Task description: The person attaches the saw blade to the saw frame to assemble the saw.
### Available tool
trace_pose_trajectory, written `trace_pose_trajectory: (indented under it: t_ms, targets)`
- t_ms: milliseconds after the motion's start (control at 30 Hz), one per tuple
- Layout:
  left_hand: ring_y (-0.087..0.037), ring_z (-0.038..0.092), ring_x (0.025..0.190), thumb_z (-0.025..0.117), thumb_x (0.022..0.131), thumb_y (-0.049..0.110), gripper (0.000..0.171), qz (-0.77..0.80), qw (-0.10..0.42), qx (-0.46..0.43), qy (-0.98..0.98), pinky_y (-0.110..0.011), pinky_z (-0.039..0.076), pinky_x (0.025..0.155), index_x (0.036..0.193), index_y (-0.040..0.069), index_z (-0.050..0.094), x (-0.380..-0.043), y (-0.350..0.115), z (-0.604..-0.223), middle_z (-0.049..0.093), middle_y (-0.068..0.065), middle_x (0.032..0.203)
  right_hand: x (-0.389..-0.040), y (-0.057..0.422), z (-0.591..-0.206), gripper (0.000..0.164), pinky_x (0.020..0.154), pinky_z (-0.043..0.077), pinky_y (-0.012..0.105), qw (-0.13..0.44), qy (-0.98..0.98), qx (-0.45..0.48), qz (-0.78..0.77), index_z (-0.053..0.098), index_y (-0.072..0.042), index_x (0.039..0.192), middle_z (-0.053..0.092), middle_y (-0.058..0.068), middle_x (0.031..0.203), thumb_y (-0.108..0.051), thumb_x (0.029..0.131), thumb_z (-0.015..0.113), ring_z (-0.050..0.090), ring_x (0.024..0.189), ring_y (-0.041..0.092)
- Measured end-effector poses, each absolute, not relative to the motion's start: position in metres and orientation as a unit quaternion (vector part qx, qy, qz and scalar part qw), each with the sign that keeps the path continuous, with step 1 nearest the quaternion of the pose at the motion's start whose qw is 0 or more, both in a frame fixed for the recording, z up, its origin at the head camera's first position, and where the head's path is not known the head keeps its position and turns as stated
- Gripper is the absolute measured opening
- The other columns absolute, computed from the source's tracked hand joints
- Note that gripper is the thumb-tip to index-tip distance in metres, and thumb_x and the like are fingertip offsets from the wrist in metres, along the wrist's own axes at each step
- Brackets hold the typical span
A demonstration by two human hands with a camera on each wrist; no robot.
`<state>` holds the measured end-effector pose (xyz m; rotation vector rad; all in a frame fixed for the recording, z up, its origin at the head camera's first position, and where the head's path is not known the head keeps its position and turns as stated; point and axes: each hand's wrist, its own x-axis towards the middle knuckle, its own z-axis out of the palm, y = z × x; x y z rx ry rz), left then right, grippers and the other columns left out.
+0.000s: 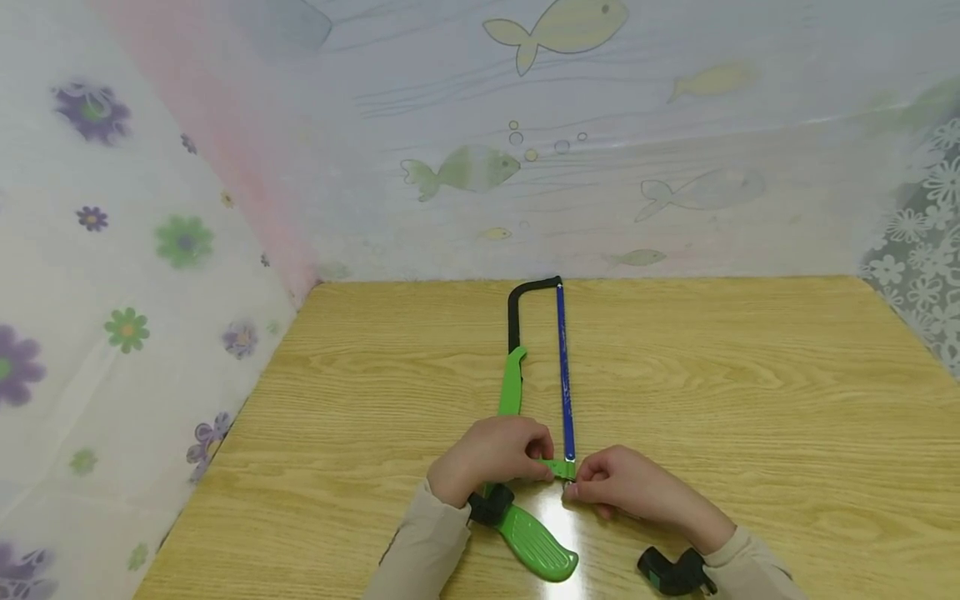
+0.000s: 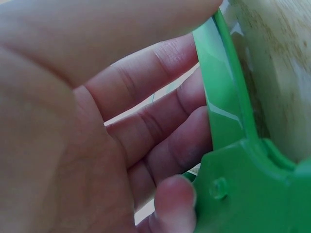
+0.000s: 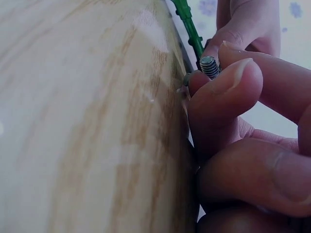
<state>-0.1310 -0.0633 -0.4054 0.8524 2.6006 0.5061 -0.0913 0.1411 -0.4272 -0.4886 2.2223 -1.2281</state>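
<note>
A hacksaw lies on the table, with a black front bow, a green frame, a green handle and a blue blade. My left hand holds the green lower arm near the blade's close end; fingers and thumb touch the green plastic in the left wrist view. At that same end, my right hand pinches the small metal fastener. Its threaded bolt pokes out between thumb and fingers in the right wrist view; the part under the fingertips is mostly hidden.
Wood-grain table top spreads around the saw. A wall sheet with fish drawings rises behind it, touched nearly by the saw's far end. A flowered sheet borders the left side. Black wrist cameras sit on both wrists.
</note>
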Motion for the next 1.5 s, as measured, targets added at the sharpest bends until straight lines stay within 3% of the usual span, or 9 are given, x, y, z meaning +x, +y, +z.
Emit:
trace_pose_trajectory:
  t_ms: [500, 1500]
  targets:
    - [-0.002, 0.044, 0.06, 0.07, 0.073, 0.037, 0.016, 0.189, 0.184, 0.3, 0.917, -0.02, 0.037, 0.056, 0.078, 0.028, 0.059, -0.1318, -0.0642, -0.405, 0.049, 0.015, 0.069, -0.0923, 0.142, -0.4279, 0.032, 0.042, 0.027, 0.021, 0.273, 0.836, -0.202, -0.431, 0.059, -0.016, 0.063, 0.049, -0.007, 0.046, -0.044, 0.079, 0.061, 0.037, 0.041, 0.005]
    - [-0.003, 0.045, 0.061, 0.07, 0.073, 0.037, 0.016, 0.197, 0.186, 0.303, 0.914, -0.021, 0.037, 0.057, 0.078, 0.027, 0.059, -0.1332, -0.0648, -0.4067, 0.049, 0.015, 0.071, -0.0934, 0.1408, -0.4258, 0.042, 0.041, 0.027, 0.024, 0.273, 0.842, -0.202, -0.42, 0.056, -0.014, 0.06, 0.049, -0.007, 0.046, -0.05, 0.083, 0.053, 0.033, 0.04, 0.005]
